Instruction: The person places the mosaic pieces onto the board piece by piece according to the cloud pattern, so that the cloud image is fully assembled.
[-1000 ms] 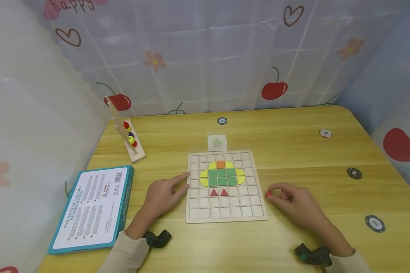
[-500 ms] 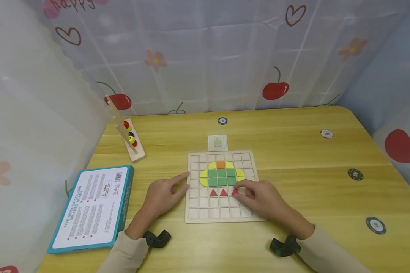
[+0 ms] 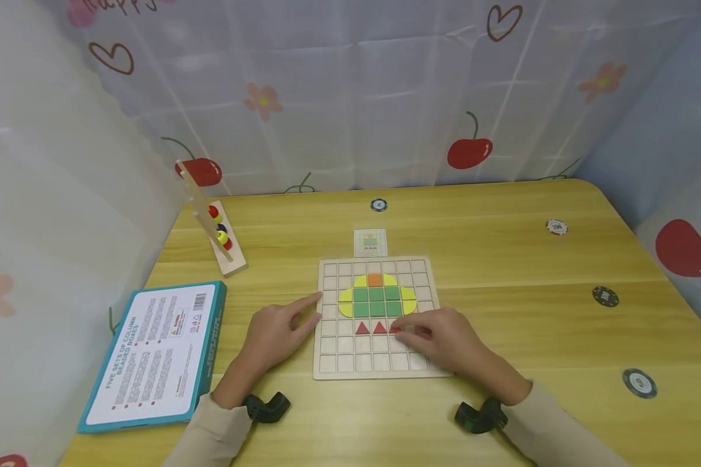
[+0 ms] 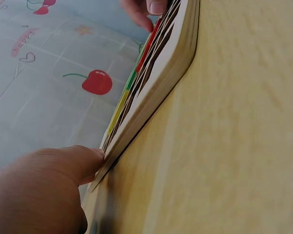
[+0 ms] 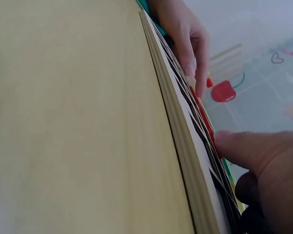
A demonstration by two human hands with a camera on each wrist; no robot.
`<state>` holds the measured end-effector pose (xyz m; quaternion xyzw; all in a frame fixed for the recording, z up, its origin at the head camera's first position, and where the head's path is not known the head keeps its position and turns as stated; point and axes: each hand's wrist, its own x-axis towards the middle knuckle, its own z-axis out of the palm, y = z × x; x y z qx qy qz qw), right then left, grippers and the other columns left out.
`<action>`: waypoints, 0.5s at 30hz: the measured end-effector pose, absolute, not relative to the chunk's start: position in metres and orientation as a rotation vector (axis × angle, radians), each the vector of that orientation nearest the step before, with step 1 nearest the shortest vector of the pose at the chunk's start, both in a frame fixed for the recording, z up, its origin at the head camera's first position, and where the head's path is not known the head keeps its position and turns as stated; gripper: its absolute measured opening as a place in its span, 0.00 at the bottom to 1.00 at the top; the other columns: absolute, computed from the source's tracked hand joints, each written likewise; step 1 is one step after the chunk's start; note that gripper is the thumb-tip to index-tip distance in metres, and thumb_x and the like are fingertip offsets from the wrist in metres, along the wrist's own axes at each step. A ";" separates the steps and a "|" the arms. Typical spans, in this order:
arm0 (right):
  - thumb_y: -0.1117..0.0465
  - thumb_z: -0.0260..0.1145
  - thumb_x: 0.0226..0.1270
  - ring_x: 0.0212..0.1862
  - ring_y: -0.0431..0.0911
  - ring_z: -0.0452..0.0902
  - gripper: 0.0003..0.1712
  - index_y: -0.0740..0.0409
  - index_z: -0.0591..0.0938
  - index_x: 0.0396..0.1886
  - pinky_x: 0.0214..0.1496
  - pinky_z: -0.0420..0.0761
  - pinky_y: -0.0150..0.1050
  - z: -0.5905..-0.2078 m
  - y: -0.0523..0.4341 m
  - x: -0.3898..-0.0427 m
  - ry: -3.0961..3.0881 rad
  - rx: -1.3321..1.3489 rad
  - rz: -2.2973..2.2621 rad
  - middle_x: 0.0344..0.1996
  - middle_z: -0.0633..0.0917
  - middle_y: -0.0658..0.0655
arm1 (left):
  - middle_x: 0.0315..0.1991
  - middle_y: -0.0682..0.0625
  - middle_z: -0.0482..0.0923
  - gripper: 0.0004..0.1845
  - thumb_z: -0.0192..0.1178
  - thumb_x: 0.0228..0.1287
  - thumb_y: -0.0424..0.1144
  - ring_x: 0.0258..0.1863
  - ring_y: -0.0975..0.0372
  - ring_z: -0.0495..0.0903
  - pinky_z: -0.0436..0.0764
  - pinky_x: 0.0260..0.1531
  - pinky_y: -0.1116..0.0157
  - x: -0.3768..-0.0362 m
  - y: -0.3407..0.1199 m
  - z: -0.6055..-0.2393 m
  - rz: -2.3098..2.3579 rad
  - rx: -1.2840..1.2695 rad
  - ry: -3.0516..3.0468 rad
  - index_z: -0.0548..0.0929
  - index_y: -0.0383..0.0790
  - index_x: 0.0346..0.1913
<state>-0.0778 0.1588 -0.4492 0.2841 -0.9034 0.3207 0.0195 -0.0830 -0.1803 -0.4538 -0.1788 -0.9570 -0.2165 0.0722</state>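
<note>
A wooden grid board point(image 3: 333, 364) lies flat on the table, seen edge-on in both wrist views. Its pattern has several green squares point(image 3: 376, 309), several yellow curved pieces point(image 3: 346, 310) and one orange square point(image 3: 375, 280). Below the green ones, two red triangles point(image 3: 362, 329) sit side by side in cells. My right hand point(image 3: 450, 337) pinches a third red triangle tile point(image 3: 394, 328) between thumb and index finger, down at the cell to their right, partly covering it. My left hand point(image 3: 276, 334) touches the board's left edge with extended index finger and thumb point(image 4: 90, 158).
Just beyond the board lies a small pattern card point(image 3: 370, 242). On the left are a teal-edged box point(image 3: 152, 357) and a wooden bead stand point(image 3: 230, 263). Several poker chips point(image 3: 605, 296) lie along the right side, with another chip point(image 3: 378, 205) at the back.
My right hand has come left from beside the board onto it, carrying the red triangle to the cell right of the other two. The left hand has stayed at the board's edge.
</note>
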 end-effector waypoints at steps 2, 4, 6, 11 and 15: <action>0.53 0.76 0.64 0.22 0.29 0.62 0.07 0.38 0.92 0.41 0.25 0.63 0.29 -0.450 0.162 -0.077 -2.777 0.917 1.018 0.22 0.80 0.30 | 0.10 0.64 0.57 0.22 0.64 0.71 0.53 0.12 0.71 0.51 0.55 0.17 0.68 -0.082 -0.180 -0.454 -0.651 -0.537 -2.878 0.84 0.55 0.65; 0.54 0.76 0.64 0.22 0.29 0.63 0.07 0.39 0.92 0.42 0.25 0.64 0.29 -0.451 0.165 -0.076 -2.751 0.941 1.044 0.24 0.82 0.30 | 0.10 0.64 0.57 0.22 0.64 0.71 0.53 0.12 0.71 0.51 0.55 0.17 0.68 -0.082 -0.179 -0.454 -0.653 -0.536 -2.883 0.83 0.55 0.65; 0.56 0.76 0.64 0.22 0.29 0.63 0.08 0.40 0.92 0.42 0.24 0.63 0.29 -0.452 0.167 -0.076 -2.724 0.946 1.071 0.21 0.79 0.30 | 0.10 0.63 0.57 0.22 0.64 0.72 0.53 0.11 0.71 0.52 0.55 0.17 0.68 -0.083 -0.178 -0.454 -0.661 -0.537 -2.886 0.83 0.55 0.65; 0.57 0.75 0.65 0.20 0.32 0.61 0.09 0.43 0.92 0.44 0.22 0.63 0.30 -0.447 0.168 -0.076 -2.729 0.829 1.116 0.15 0.67 0.35 | 0.11 0.63 0.57 0.22 0.63 0.72 0.53 0.12 0.71 0.52 0.56 0.17 0.68 -0.084 -0.176 -0.451 -0.691 -0.541 -2.891 0.83 0.55 0.66; 0.58 0.73 0.68 0.22 0.37 0.66 0.11 0.48 0.90 0.49 0.24 0.68 0.32 -0.431 0.163 -0.081 -2.732 0.657 1.078 0.17 0.72 0.39 | 0.13 0.62 0.61 0.24 0.64 0.71 0.54 0.13 0.69 0.58 0.59 0.17 0.68 -0.087 -0.171 -0.438 -0.706 -0.550 -2.852 0.82 0.52 0.67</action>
